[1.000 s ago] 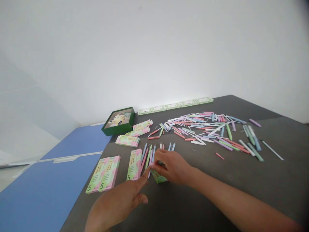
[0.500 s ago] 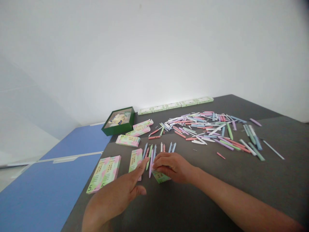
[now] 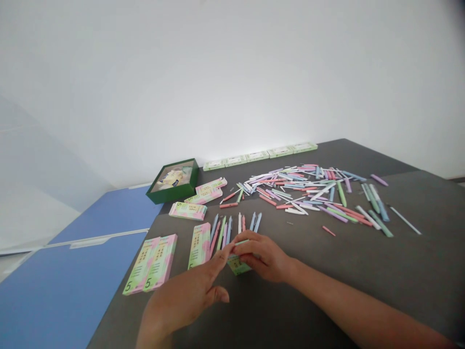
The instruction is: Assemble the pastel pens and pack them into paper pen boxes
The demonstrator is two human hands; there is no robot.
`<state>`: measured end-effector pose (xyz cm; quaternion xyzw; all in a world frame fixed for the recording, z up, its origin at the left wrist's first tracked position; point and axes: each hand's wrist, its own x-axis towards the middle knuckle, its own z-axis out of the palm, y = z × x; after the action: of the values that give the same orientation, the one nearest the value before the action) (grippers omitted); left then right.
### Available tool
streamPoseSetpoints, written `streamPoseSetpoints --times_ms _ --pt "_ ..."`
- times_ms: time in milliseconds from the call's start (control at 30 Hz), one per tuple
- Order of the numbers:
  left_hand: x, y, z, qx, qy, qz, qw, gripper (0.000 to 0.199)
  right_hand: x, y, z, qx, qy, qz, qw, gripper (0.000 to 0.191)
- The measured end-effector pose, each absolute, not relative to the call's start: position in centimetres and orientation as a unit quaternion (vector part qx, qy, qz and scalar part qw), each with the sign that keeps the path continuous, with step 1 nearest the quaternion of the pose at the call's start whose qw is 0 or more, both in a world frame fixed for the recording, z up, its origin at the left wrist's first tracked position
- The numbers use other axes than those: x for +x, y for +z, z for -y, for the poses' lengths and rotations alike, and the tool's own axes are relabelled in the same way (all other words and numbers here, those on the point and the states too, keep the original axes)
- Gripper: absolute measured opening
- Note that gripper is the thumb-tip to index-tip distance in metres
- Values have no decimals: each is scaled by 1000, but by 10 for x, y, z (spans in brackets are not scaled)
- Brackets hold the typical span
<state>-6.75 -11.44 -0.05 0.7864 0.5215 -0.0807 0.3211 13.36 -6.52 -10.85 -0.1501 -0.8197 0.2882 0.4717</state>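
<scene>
The right hand [image 3: 263,257] has its fingers together, clamped over a small box [image 3: 237,265] on the table [image 3: 327,286], long axis pointing away toward a row of pens [image 3: 228,232]; the left hand [image 3: 185,295] reaches beside it, thumb apart. A green tray [image 3: 172,182] holds pale packets [image 3: 170,178]

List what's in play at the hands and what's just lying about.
In play:
right hand
left hand
small green-and-pink box
lined-up pens

Lying about:
loose pen parts
flat boxes marked 5
green tray
far row of boxes
</scene>
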Motion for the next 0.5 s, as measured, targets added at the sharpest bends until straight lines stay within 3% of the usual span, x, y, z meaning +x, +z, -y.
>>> streamPoseSetpoints --times_ms 167,333,433,500 --pt "-71 -7 116 782 -105 -533 306 72 134 -115 72 -177 291 822 457 25" --pt "-79 -6 121 786 -105 -526 308 72 136 -119 84 -315 297 805 406 51" --pt "-87 -1 129 774 -109 -555 284 72 136 -118 84 -344 325 791 388 44" --pt "-95 3 136 762 -113 -573 279 71 135 -116 80 -348 375 740 437 40"
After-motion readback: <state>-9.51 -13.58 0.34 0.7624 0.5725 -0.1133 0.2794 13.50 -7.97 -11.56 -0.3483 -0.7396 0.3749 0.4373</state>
